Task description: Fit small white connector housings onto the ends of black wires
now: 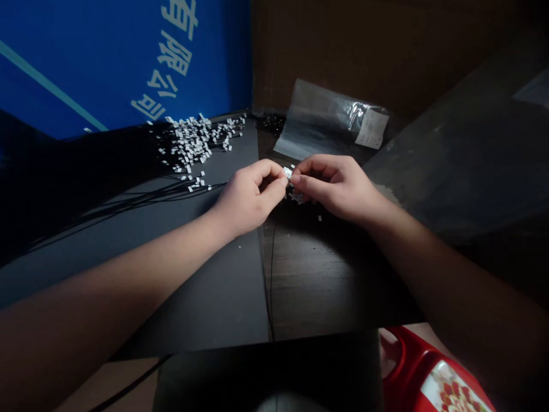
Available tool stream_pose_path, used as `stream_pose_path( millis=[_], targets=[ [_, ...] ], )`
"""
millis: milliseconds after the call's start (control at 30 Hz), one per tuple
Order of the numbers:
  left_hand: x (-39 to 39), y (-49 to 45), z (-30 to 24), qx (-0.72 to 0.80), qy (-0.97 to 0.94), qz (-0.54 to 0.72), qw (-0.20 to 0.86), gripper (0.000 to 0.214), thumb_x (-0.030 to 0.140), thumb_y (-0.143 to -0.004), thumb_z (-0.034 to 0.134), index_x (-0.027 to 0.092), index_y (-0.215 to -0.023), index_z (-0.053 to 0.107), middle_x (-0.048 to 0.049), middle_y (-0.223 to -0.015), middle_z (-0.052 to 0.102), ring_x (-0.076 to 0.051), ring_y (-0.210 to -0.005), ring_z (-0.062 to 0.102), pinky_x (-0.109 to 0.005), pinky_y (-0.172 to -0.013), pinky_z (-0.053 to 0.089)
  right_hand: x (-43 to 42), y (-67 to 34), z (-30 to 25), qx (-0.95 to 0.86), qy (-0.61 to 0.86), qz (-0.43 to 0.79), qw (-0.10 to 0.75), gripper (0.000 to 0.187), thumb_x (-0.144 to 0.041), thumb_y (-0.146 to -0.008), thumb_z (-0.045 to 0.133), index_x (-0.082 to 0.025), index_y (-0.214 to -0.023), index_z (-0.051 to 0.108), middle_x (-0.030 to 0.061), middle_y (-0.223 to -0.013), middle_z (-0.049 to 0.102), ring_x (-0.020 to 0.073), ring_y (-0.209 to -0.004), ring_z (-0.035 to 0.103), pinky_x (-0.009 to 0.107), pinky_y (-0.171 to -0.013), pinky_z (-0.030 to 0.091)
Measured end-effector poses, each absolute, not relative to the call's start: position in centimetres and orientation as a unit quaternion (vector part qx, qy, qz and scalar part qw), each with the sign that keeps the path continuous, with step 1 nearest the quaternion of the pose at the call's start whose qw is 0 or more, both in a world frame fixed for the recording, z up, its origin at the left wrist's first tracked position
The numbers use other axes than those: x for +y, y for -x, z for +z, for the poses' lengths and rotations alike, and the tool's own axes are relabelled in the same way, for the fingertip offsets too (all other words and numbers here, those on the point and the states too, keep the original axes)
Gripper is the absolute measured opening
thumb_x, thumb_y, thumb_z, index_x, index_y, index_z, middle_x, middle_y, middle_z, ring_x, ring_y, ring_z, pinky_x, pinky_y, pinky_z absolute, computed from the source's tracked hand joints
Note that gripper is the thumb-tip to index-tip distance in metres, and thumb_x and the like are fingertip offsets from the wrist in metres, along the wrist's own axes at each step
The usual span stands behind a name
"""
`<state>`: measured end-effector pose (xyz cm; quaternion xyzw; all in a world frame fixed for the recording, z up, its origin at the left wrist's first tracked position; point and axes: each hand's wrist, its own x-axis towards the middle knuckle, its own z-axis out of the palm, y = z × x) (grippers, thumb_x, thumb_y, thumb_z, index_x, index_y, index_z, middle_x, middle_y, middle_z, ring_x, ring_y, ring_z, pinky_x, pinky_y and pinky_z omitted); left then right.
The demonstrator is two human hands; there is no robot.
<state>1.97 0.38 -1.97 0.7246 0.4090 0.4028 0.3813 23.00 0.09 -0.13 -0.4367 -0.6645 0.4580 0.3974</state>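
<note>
Near the middle of the head view, my left hand [251,197] and my right hand [337,182] meet fingertip to fingertip, each closed in a pinch. A thin black wire [271,274] runs down from under my left fingertips toward the table's front edge. Between the fingertips a small white connector [287,171] shows, partly covered. Loose white connectors [295,198] lie in a small pile just under my right hand, which hides part of it. To the left, black wires [141,194] end in a big heap of white connectors [191,143].
A clear plastic bag [321,120] with a white label lies behind my hands. Large clear plastic sheeting [463,166] covers the right side. A blue panel [107,57] with white characters stands at the back left. A red container [420,366] sits below the table's front right edge.
</note>
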Motion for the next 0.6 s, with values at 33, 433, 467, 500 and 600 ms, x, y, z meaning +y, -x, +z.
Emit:
stream_pose_path(
  millis=[33,433,467,500,600],
  targets=[
    [0.36,-1.97,-1.93,0.410,-0.725,0.401,0.382,0.012,0.027,-0.099,0.067,0.020,-0.089,0.067,0.0012,-0.077,0.064,-0.015,-0.071,0.057,-0.032,-0.069,0.045,0.12,-23.05,-0.17,-0.666,0.437,0.456,0.396,0.016,-0.032,-0.089,0.085,-0.017,-0.089,0.077,0.0008,-0.073,0.072,0.0147,-0.063,0.063,0.028,-0.057,0.049],
    [0.16,-2.07,-1.51,0.418,-0.750,0.394,0.328,0.013,0.025,-0.099,0.066,0.020,-0.088,0.068,-0.0004,-0.084,0.067,-0.016,-0.078,0.057,-0.031,-0.073,0.044,0.23,-23.24,-0.02,-0.675,0.437,0.449,0.390,0.013,-0.029,-0.088,0.084,-0.018,-0.087,0.077,-0.0001,-0.071,0.071,0.0148,-0.062,0.062,0.028,-0.056,0.048],
    [0.14,-2.08,-1.49,0.415,-0.753,0.396,0.322,0.012,0.025,-0.099,0.066,0.020,-0.088,0.068,-0.0006,-0.085,0.068,-0.017,-0.080,0.058,-0.031,-0.075,0.044,0.24,-23.25,-0.05,-0.675,0.436,0.450,0.390,0.012,-0.028,-0.088,0.083,-0.018,-0.087,0.077,-0.0001,-0.071,0.071,0.0148,-0.063,0.062,0.028,-0.056,0.048],
    [0.13,-2.08,-1.48,0.414,-0.755,0.398,0.317,0.012,0.024,-0.099,0.065,0.020,-0.088,0.068,-0.0008,-0.086,0.068,-0.017,-0.082,0.059,-0.031,-0.077,0.044,0.26,-23.25,-0.08,-0.674,0.435,0.453,0.390,0.012,-0.028,-0.088,0.083,-0.018,-0.087,0.076,-0.0001,-0.071,0.071,0.0149,-0.063,0.062,0.028,-0.057,0.048],
    [0.13,-2.07,-1.53,0.410,-0.759,0.398,0.312,0.011,0.022,-0.099,0.065,0.020,-0.088,0.068,-0.0011,-0.089,0.069,-0.017,-0.084,0.060,-0.032,-0.079,0.045,0.32,-23.23,-0.18,-0.670,0.428,0.466,0.389,0.011,-0.026,-0.089,0.082,-0.018,-0.087,0.076,-0.0001,-0.071,0.070,0.0147,-0.063,0.062,0.028,-0.057,0.048]
  ],
)
